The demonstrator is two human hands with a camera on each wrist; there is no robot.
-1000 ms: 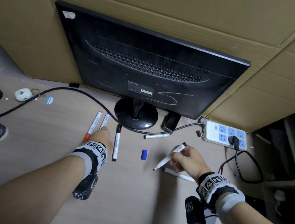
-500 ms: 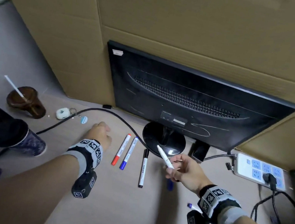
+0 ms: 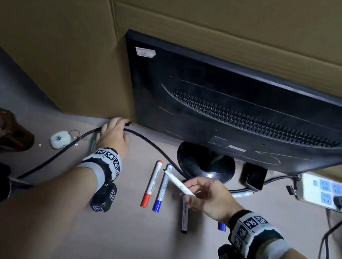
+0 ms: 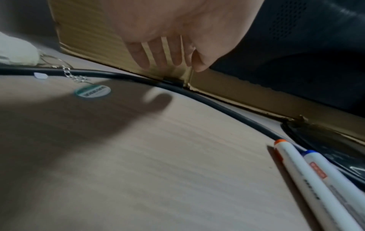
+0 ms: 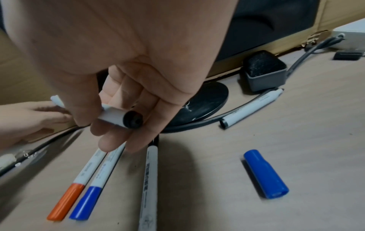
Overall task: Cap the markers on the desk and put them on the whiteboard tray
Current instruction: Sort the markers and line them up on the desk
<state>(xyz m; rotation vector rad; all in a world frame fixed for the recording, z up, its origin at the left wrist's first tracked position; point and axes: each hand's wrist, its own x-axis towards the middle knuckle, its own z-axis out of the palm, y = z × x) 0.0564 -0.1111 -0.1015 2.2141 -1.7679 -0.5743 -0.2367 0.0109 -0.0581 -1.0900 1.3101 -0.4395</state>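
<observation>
My right hand (image 3: 194, 193) pinches an uncapped white marker (image 3: 179, 184) above the desk, its tip pointing left. Its black rear end (image 5: 132, 120) shows in the right wrist view. My left hand (image 3: 119, 124) reaches with straight fingers (image 4: 164, 54) over the black cable, just above a small black object (image 4: 171, 81) at the foot of the cardboard. A red-capped marker (image 3: 151, 185) and a blue-capped marker (image 3: 161, 190) lie side by side. A black marker (image 3: 184, 215) lies partly under my right hand. A loose blue cap (image 5: 265, 173) and another uncapped marker (image 5: 250, 107) lie to the right.
A monitor (image 3: 248, 110) on a round base (image 3: 205, 161) stands against a cardboard wall (image 3: 55, 42). A dark box (image 3: 252, 177) and a power strip (image 3: 326, 193) sit right of it. A brown cup (image 3: 0, 130) and a keychain (image 3: 59, 139) are on the left.
My left hand has moved from beside the markers back to the cardboard edge. My right hand still holds the uncapped marker. The head view has swung further left.
</observation>
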